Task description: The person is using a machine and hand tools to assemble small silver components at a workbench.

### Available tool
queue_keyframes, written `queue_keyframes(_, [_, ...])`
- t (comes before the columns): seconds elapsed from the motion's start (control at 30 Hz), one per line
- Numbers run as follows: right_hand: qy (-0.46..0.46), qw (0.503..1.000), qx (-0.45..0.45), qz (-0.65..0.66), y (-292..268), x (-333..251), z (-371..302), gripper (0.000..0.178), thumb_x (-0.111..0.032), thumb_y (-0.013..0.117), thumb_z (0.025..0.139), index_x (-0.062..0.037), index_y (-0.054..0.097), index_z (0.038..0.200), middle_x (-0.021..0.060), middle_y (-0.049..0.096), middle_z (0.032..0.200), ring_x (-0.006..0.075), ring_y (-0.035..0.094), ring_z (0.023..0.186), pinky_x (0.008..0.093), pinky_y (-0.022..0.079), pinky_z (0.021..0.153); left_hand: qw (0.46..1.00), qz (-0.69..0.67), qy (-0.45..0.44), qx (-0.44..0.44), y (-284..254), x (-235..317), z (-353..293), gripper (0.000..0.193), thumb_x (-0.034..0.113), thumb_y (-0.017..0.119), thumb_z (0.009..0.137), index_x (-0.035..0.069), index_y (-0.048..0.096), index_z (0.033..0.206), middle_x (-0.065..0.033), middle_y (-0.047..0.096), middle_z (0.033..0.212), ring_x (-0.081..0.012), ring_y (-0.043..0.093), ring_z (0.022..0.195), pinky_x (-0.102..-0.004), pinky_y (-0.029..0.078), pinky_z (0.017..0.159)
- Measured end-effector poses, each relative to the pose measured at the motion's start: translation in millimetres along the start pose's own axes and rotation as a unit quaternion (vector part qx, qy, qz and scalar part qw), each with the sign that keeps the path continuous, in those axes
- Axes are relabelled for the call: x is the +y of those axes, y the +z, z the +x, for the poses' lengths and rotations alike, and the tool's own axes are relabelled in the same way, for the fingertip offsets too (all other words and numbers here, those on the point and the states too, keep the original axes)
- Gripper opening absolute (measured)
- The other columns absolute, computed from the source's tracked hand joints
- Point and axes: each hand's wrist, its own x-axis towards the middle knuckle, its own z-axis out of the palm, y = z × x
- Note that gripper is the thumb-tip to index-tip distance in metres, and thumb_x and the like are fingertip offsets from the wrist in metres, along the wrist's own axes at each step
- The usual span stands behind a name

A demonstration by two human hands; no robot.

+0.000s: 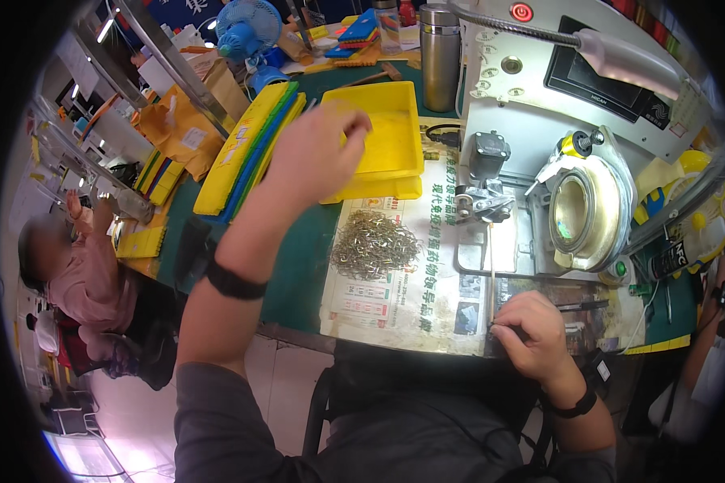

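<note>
Over the left side of a yellow rectangular plastic tray (pixel 391 145), in the head view, my left hand (pixel 310 157) is raised, blurred, its fingers bent; I cannot tell whether they hold anything. A loose pile of small, shiny gold-and-silver metal pieces (pixel 374 244) lies just on the near side of the tray, on a printed pale paper sheet (pixel 415 310). My right hand (pixel 536 330) is set at the table's near edge, fingers curled narrow at the near end of a thin light-coloured rod (pixel 492 274); I cannot tell whether they grip it. The rod points away from me toward a silver metal clamp (pixel 487 203) on a white machine with a dark screen (pixel 491 80). Right of the clamp is a silver round metal housing (pixel 592 213).
</note>
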Motion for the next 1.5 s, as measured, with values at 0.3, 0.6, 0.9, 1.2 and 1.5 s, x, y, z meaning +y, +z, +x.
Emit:
queue_keyframes(0.3, [0.012,1.0,0.008,0.008,2,-3,-2,0.014,0.0,0.078,0.075,-0.0046,0.066,0.083,0.011,0.069,0.082,0.0304,0.065,0.076,0.0386,0.051,0.07,0.993,-0.057,-0.103,0.017,14,-77,35,0.029,0.018,0.068,0.089,0.004,0.071,0.114,-0.0127,0.075,0.103,-0.0248,0.07,0.092,-0.0361,0.054,0.086])
queue_keyframes(0.6, [0.024,1.0,-0.005,0.009,-15,-30,4,0.011,-0.005,0.08,0.078,-0.0082,0.07,0.081,0.0061,0.07,0.08,0.028,0.066,0.074,0.0388,0.049,0.069,0.99,-0.084,0.085,0.073,4,22,-53,0.026,0.014,0.074,0.085,0.004,0.072,0.11,-0.0129,0.07,0.108,-0.0342,0.066,0.103,-0.0424,0.051,0.093])
queue_keyframes(0.9, [-0.047,0.995,-0.02,-0.09,-3,-46,40,0.016,-0.012,0.083,0.075,-0.0103,0.068,0.081,0.0035,0.065,0.075,0.0268,0.064,0.073,0.0397,0.047,0.07,0.943,-0.311,0.113,-0.044,40,125,-130,0.022,0.015,0.078,0.085,0.009,0.071,0.105,-0.009,0.07,0.097,-0.0327,0.066,0.089,-0.0416,0.051,0.078])
queue_keyframes(1.2, [-0.036,0.99,-0.032,-0.13,-4,-46,48,0.016,-0.012,0.08,0.08,-0.0082,0.066,0.086,0.007,0.064,0.078,0.0286,0.062,0.073,0.041,0.048,0.067,0.953,-0.259,0.138,-0.07,44,120,-114,0.008,0.008,0.073,0.089,0.007,0.068,0.095,-0.0105,0.069,0.092,-0.0318,0.066,0.082,-0.0402,0.051,0.073])
queue_keyframes(1.5, [0.129,0.959,0.13,0.216,24,-47,67,0.011,-0.011,0.062,0.099,-0.0006,0.061,0.096,0.0086,0.059,0.084,0.0185,0.057,0.076,0.0325,0.046,0.071,0.937,-0.337,0.061,0.073,38,128,-86,0.007,0.005,0.074,0.09,0.003,0.07,0.096,-0.0126,0.07,0.092,-0.0293,0.066,0.079,-0.0363,0.052,0.073])
